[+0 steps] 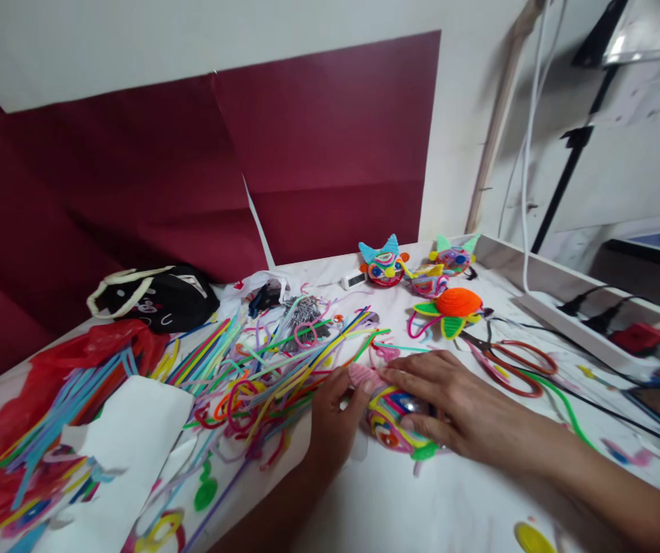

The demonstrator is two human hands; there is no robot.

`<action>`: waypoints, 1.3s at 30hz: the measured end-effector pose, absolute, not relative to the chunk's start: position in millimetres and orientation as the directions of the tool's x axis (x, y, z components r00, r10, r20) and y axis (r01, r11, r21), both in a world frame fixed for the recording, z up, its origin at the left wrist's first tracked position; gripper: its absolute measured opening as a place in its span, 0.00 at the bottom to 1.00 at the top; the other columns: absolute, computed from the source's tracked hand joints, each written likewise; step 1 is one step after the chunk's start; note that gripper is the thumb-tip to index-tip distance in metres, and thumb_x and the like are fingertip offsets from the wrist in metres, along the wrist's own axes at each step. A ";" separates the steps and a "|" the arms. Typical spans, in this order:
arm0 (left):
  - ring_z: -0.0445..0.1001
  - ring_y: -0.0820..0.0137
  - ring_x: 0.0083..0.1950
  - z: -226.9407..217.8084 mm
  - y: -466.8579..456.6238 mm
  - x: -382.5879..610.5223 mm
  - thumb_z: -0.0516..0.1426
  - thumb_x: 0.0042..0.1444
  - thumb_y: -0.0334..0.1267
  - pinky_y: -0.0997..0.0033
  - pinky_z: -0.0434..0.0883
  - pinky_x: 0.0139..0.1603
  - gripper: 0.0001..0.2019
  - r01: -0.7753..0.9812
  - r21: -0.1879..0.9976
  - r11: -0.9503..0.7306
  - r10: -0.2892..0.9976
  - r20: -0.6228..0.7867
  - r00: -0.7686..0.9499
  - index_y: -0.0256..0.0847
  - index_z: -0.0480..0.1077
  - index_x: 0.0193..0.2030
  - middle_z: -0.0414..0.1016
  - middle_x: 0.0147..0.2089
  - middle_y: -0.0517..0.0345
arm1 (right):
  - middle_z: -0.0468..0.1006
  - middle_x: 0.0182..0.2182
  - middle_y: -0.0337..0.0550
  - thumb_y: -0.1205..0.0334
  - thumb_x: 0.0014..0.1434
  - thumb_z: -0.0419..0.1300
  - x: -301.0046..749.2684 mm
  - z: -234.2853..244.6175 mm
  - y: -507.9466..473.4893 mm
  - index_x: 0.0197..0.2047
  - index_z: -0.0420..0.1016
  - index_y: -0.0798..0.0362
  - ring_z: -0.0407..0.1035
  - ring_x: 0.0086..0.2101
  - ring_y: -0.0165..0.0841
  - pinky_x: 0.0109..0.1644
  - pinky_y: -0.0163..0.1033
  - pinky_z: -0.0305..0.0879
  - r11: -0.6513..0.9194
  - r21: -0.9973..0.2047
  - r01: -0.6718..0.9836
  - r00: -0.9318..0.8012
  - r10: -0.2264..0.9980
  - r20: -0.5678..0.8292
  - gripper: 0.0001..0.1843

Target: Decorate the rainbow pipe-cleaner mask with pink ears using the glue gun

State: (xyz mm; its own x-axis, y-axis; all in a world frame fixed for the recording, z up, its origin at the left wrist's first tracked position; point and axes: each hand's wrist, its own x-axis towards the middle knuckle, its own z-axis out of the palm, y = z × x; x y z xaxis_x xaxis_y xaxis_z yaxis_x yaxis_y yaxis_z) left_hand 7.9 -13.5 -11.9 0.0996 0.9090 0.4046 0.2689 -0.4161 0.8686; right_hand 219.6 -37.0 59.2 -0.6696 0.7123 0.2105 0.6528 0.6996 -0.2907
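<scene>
A colourful pipe-cleaner figure (390, 418), rounded, with yellow, pink, blue and green coils, rests on the white table between my hands. My left hand (335, 411) pinches its pink ear-like piece (363, 375) between thumb and fingers at the upper left. Across the top and right side lies my right hand (456, 395), its fingers and thumb closed around the body. Part of the figure is hidden under the right hand. Loose pipe cleaners (283, 376) lie just left of my left hand.
Finished figures (386, 265) and an orange coiled piece (457, 303) stand at the back. Orange-handled scissors (522, 365) lie right, near cables and a power strip (595, 334). At left are a red plastic bag (99, 346), torn white paper (134, 438) and a black pouch (162, 299).
</scene>
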 end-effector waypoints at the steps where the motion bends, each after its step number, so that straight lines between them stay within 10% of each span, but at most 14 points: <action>1: 0.67 0.69 0.34 -12.1 -14.0 7.9 0.56 0.60 0.41 0.70 0.65 0.37 0.12 0.270 0.866 -0.421 0.907 0.408 0.105 0.38 0.69 0.28 0.68 0.30 0.58 | 0.72 0.57 0.55 0.52 0.69 0.51 220.0 58.0 -37.5 0.66 0.63 0.52 0.66 0.56 0.45 0.59 0.57 0.62 0.700 -0.287 0.654 -0.668 0.712 0.214 0.26; 24: 0.73 0.66 0.39 -9.3 -34.6 0.9 0.55 0.60 0.38 0.67 0.71 0.41 0.10 0.214 0.882 -0.419 0.907 0.399 0.133 0.38 0.71 0.45 0.74 0.39 0.52 | 0.65 0.65 0.45 0.52 0.68 0.53 227.4 39.2 -42.4 0.73 0.44 0.39 0.61 0.62 0.46 0.61 0.59 0.63 0.712 -0.152 0.686 -0.671 0.699 0.245 0.34; 39: 0.72 0.67 0.38 -9.4 -34.4 1.1 0.54 0.61 0.38 0.68 0.71 0.41 0.07 0.205 0.881 -0.426 0.904 0.404 0.141 0.39 0.70 0.34 0.73 0.37 0.52 | 0.71 0.60 0.50 0.54 0.66 0.55 223.4 49.5 -46.1 0.69 0.58 0.43 0.66 0.57 0.47 0.59 0.57 0.65 0.702 -0.232 0.673 -0.644 0.711 0.284 0.29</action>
